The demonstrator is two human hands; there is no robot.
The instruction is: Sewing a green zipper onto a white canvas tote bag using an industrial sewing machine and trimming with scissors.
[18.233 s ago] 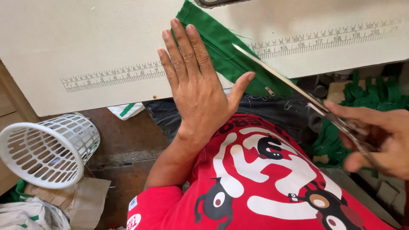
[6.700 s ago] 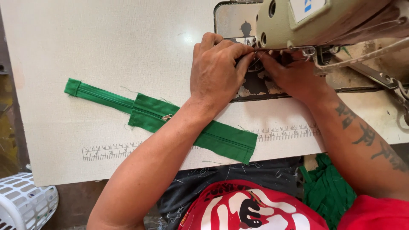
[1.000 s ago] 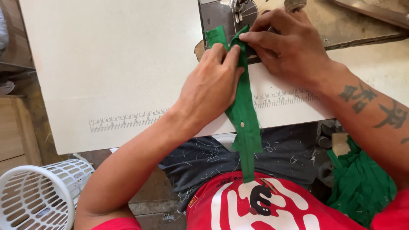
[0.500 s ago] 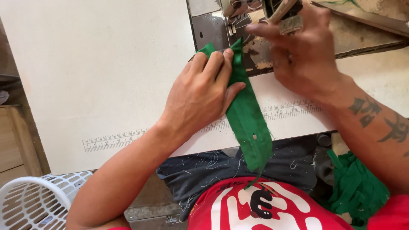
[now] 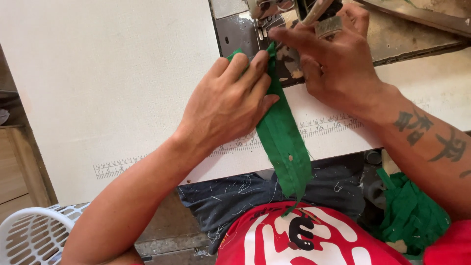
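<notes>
At the lower left corner of the frame stands a white plastic basket [image 5: 29, 235] with slotted walls; only part of it shows, and what lies in it cannot be told. The white table [image 5: 113, 83] fills the upper left and middle, with a printed ruler strip [image 5: 162, 158] along its near edge. The left hand [image 5: 226, 100] lies palm down in the upper middle, fingers pressed together and flat on the upper end of a green fabric strip [image 5: 284, 142]. The strip runs from the sewing machine [image 5: 265, 19] at the top centre down over the table edge. The right hand [image 5: 329, 61], upper right, has its fingertips at the strip's top end by the machine; whether it pinches the cloth cannot be told. At the lower right lies a pile of green fabric pieces [image 5: 409, 216].
</notes>
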